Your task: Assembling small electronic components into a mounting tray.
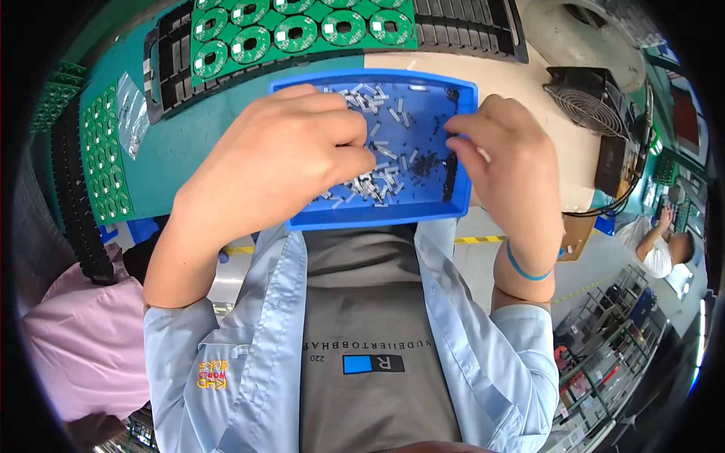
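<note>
Now our left hand (283, 155) lies curled over the left half of the blue tray (461, 90), fingers folded together with their tips down among the small white pieces (377, 181); we cannot tell whether they pinch one. Our right hand (510, 162) sits at the tray's right side, thumb and forefinger drawn together over the small black pieces (423, 162), and what they grip, if anything, is too small to make out. The tray is one shallow rectangle at the near edge of the table (491, 79), right against our chest; the white and black bits in it are too many and too fine to count.

Just beyond the tray lies a green circuit panel (302, 30) of round boards, two rows showing, on a black slotted rack (468, 23). To our left stands a second green panel (106, 151), with a clear plastic bag (134, 113) beside it. To the right sits one black fan (589, 102). A blue band (521, 268) circles our right wrist.
</note>
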`<state>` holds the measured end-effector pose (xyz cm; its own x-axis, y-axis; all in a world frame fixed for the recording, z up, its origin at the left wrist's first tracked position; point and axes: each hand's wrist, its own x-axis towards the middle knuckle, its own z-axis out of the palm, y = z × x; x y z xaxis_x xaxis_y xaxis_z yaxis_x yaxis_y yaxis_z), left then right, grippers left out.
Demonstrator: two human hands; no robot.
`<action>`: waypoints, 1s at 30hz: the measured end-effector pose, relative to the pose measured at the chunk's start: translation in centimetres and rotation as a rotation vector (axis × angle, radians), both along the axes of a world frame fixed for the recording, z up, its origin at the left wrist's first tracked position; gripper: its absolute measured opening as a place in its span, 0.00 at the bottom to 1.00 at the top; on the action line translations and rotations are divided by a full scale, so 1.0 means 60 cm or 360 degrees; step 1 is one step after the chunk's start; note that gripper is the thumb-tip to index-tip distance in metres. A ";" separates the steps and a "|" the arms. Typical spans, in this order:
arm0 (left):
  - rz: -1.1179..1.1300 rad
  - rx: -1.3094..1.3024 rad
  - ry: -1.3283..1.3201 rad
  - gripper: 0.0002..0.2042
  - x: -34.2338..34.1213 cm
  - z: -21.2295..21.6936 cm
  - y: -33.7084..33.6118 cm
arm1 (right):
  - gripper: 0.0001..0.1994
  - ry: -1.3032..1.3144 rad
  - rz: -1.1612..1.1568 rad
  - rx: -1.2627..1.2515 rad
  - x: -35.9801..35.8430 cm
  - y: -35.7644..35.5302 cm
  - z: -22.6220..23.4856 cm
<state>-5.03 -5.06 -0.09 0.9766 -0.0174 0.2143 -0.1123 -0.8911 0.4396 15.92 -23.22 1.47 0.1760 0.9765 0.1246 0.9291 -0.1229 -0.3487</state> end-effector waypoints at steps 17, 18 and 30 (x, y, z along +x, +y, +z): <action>0.0059 0.0126 -0.0044 0.03 -0.012 -0.031 -0.024 | 0.05 -0.0330 0.0112 -0.0110 -0.065 -0.023 -0.040; 0.0088 0.0079 -0.0057 0.04 -0.013 -0.032 -0.024 | 0.05 -0.0330 0.0112 -0.0088 -0.066 -0.023 -0.042; 0.0317 -0.0241 -0.0125 0.05 -0.016 -0.010 -0.005 | 0.07 -0.0353 0.0157 -0.0101 -0.061 -0.016 -0.029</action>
<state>-5.99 -5.33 -0.66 0.9378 0.2116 0.2752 0.0196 -0.8239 0.5664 12.25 -24.17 -0.25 0.0545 0.9947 0.0875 0.9907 -0.0429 -0.1293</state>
